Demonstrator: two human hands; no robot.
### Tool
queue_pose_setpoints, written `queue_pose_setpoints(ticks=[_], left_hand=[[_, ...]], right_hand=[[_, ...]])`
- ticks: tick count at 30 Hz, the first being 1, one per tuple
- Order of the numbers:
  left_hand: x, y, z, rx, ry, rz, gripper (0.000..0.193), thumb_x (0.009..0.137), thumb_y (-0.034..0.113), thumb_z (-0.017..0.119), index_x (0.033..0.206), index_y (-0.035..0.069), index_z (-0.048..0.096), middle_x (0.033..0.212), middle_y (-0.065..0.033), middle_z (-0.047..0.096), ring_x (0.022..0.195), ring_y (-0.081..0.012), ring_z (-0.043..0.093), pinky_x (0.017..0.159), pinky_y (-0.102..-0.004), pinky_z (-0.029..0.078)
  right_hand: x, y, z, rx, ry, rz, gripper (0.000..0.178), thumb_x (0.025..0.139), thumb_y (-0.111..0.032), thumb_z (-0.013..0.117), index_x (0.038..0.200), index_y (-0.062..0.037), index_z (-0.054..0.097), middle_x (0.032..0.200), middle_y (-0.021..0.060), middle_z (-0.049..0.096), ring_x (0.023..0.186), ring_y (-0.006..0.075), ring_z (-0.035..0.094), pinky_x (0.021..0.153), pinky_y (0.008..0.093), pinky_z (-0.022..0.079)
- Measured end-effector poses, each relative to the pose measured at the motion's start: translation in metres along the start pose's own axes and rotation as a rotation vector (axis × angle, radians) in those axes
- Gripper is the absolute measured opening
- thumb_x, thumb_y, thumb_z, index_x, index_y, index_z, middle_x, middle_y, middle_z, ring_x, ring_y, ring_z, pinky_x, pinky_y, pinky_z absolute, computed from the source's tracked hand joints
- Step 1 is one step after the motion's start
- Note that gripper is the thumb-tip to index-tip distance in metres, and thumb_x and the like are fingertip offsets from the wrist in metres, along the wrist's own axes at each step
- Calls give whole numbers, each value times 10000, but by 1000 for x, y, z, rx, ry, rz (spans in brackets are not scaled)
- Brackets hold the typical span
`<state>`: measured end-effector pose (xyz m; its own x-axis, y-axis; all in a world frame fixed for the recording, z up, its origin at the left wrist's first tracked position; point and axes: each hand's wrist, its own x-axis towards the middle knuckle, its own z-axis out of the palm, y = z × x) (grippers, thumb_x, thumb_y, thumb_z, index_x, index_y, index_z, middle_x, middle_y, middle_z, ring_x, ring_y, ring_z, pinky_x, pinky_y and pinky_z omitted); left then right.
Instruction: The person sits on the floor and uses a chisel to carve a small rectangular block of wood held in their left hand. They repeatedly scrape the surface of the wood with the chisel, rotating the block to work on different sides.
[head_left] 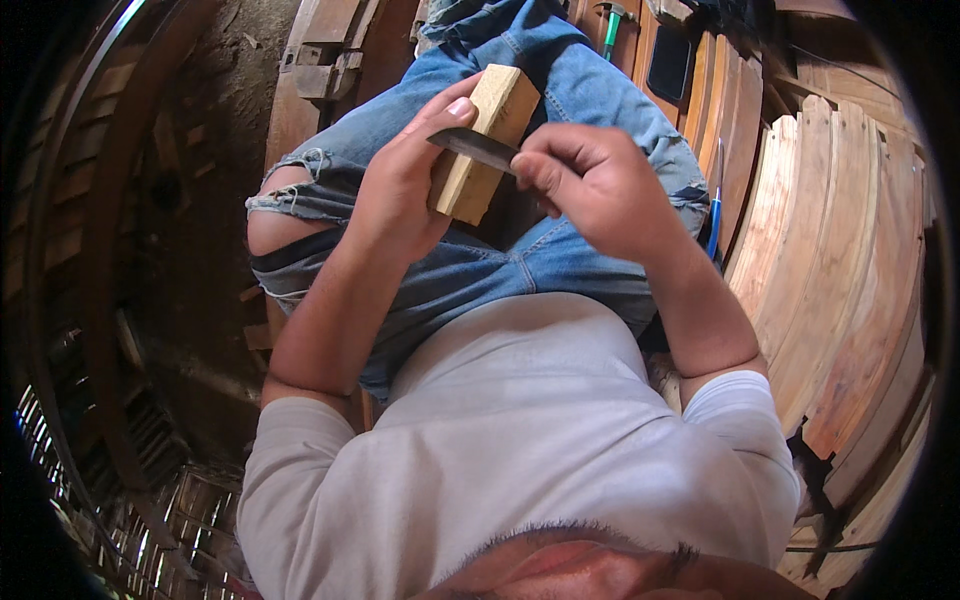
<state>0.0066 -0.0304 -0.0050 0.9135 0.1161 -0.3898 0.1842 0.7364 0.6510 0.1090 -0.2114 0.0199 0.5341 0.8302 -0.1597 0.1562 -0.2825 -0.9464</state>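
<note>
Above my lap, a squared block of pale wood [470, 180] is gripped in my left hand [405, 170], with the thumb along its near left side. My right hand [600, 185] is closed on a knife [472, 147] with a short dark curved blade. The blade lies across the top face of the block, its tip pointing left toward my left thumb. The knife's handle is hidden inside my right fist.
Wooden planks [800, 250] are stacked on the right. A blue-handled tool [714, 225] lies by my right knee. Farther off are a dark phone [669, 62] and a green-handled hammer [612, 30]. Wood offcuts [320, 80] lie at the far left, beside a dirt floor [215, 290].
</note>
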Motion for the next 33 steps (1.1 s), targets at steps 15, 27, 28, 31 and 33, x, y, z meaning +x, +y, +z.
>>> queue_pose_setpoints(ticks=[15,27,28,31,33], left_hand=[[-6,7,8,14,73,-59,492,1055,287,513,1465,17,482,1280,-132,635,1101,-192,673,940,-338,555],[-4,8,1,-57,68,-29,496,1054,298,519,1468,28,473,1271,-131,640,1107,-197,674,936,-346,563],[-5,10,2,-46,83,-40,498,1055,300,518,1470,29,470,1268,-132,641,1101,-197,676,932,-345,565],[-4,3,-3,-81,49,-8,492,1059,305,505,1467,31,469,1252,-135,646,1072,-193,686,915,-344,572],[-4,6,-1,-61,57,-10,484,1062,304,495,1465,37,469,1249,-134,647,1054,-188,690,907,-344,574]], right_hand=[[10,2,-9,29,175,43,225,1029,-199,640,918,-8,684,764,3,645,657,66,573,600,238,477],[2,-5,6,38,-60,53,211,1022,-220,640,980,-28,717,738,5,647,651,79,598,603,256,482],[2,-5,4,56,-33,81,199,1029,-196,629,960,-24,701,751,3,639,657,76,592,609,246,482],[4,-8,1,68,19,120,193,1045,-150,606,919,-17,667,772,-2,620,666,69,577,621,225,481],[5,-12,1,8,10,91,199,1049,-153,603,917,-16,663,762,-6,612,661,66,570,620,222,478]])
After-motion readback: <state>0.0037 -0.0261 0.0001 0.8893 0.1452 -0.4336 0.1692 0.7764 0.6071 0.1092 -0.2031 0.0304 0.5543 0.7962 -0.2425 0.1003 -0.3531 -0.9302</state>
